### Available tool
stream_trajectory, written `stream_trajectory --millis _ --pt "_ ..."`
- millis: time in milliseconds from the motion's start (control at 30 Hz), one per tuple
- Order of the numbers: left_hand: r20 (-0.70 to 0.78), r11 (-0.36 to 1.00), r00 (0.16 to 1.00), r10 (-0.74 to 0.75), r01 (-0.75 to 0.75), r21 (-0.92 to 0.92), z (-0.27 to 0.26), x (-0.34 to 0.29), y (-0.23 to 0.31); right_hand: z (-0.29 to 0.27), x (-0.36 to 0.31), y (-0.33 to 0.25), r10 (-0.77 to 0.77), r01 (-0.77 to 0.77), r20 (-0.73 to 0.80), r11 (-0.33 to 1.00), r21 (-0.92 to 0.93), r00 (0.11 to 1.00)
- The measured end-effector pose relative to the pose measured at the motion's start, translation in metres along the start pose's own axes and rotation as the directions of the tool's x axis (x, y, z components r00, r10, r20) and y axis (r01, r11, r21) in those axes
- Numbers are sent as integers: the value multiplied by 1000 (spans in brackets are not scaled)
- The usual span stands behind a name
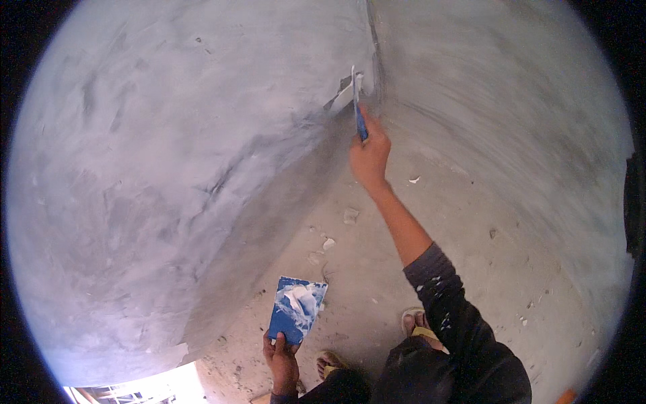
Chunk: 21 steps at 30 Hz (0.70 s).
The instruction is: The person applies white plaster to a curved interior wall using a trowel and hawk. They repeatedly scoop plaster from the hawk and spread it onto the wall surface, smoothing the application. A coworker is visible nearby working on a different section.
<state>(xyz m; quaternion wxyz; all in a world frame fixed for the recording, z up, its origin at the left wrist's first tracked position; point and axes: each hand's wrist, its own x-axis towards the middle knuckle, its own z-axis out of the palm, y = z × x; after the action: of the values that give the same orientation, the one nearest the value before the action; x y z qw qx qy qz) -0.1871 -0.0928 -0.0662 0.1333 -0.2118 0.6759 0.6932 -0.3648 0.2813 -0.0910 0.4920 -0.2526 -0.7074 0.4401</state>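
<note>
My right hand [371, 153], at the end of an outstretched arm, is closed around the blue handle of a putty knife [361, 121]. The knife's thin blade is seen nearly edge-on against the grey plastered wall [168, 101], close to the inside corner. A patch of white putty [358, 82] shows beside the blade, with a darker spot next to it. Lower down, my left hand [282, 363] grips the near edge of a flat blue board [285, 326], thumb on top. A heap of white putty [300, 299] lies on the board, with smears around it.
A second wall [484, 87] meets the first at the corner. On the dusty floor [377, 269] lie several white scraps and crumbs [328, 244]. My feet in sandals [420, 323] stand below. Bright light enters through an opening [155, 388] at the lower left.
</note>
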Motion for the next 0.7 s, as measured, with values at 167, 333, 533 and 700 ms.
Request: stream_trajectory --millis 167,333,533,700 --pt "5 997 997 -80 80 -14 -4 2 -3 -5 -85 -66 -4 -36 253 988 152 968" --pt "-27 988 998 -54 49 -149 -14 4 -20 -27 -82 -29 5 -35 158 982 186 987" --pt "50 998 997 -55 54 10 -14 8 -19 -16 50 35 83 -79 -84 996 44 993" --pt "-14 984 998 -64 66 166 -6 1 -11 -8 -5 3 -40 35 60 997 74 997"
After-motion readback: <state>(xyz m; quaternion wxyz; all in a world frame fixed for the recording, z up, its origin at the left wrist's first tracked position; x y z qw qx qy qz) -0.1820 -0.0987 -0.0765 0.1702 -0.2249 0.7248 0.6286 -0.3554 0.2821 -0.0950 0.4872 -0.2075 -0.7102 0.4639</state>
